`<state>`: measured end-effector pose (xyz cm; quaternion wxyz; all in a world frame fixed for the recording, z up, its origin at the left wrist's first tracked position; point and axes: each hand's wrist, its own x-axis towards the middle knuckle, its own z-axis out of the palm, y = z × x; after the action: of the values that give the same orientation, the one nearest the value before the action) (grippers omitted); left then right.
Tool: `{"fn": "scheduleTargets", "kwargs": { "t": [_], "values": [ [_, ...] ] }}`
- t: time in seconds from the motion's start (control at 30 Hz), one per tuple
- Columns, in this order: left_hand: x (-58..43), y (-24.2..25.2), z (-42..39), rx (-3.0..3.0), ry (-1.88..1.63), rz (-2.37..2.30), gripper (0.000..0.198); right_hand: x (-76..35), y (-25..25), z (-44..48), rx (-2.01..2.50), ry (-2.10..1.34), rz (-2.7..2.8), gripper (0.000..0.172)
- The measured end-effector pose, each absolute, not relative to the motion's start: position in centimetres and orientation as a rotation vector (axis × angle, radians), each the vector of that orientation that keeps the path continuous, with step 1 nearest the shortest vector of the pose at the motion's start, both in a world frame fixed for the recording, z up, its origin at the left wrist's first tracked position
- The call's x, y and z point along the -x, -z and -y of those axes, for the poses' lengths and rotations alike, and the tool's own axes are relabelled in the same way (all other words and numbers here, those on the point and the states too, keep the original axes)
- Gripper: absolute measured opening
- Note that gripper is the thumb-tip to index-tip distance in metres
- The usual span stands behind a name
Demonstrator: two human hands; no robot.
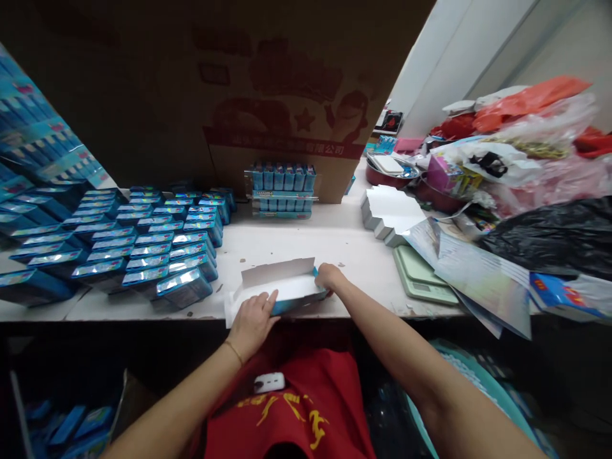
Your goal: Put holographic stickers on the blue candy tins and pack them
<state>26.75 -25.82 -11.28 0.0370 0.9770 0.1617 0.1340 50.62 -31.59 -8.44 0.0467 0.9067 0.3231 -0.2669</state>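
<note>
An open cardboard display box (282,288), white inside and blue outside, lies at the table's front edge with its back panel raised. My left hand (252,324) grips its front left part, the thumb along the front wall. At the right end, the fingers of my right hand (329,278) are closed on the end flap; the fingertips are partly hidden. Behind the box stands a filled display pack (283,191) of small blue boxes in clear wrap. Left of my hands, rows of small blue boxes (184,287) cover the table.
A large brown carton (287,76) rises at the back. On the right are a stack of flat white cardboard blanks (394,210), a pale green scale (421,280), printed sheets (478,274) and piled plastic bags (535,134). A turquoise basket (430,421) sits below the table edge.
</note>
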Motion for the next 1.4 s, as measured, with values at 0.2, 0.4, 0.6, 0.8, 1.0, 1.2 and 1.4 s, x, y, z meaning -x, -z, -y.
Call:
{"fn": "scheduleTargets", "kwargs": {
  "t": [0.2,0.4,0.6,0.8,1.0,1.2,1.4],
  "values": [
    [-27.6,11.4,24.6,-3.088,-0.454,-0.521,0.051,-51.6,9.4,31.8,-2.743,0.976,-0.928,0.023],
    [-26.7,10.4,25.7,-2.978,-0.502,-0.472,0.050,-51.3,9.9,31.8,-2.696,0.893,-1.004,0.023],
    [-22.4,8.6,23.5,-2.573,-0.925,-0.642,0.046,-51.1,7.4,31.2,-2.668,0.539,-1.241,0.033],
    [-19.3,10.9,21.4,-2.597,-0.436,-0.520,0.072,-50.4,5.8,27.3,-2.609,0.376,-1.373,0.028],
    [-21.8,11.7,22.0,-2.780,-0.532,-0.027,0.034,-49.0,6.7,25.3,-2.566,0.280,-1.506,0.024],
    [-22.7,11.9,22.6,-2.809,-0.435,-0.013,0.016,-47.0,3.6,28.3,-2.587,0.062,-1.705,0.044],
    [-23.1,11.2,23.0,-2.823,-0.275,-0.117,0.014,-41.9,4.2,38.0,-2.113,0.187,-2.548,0.042]
  ]
}}
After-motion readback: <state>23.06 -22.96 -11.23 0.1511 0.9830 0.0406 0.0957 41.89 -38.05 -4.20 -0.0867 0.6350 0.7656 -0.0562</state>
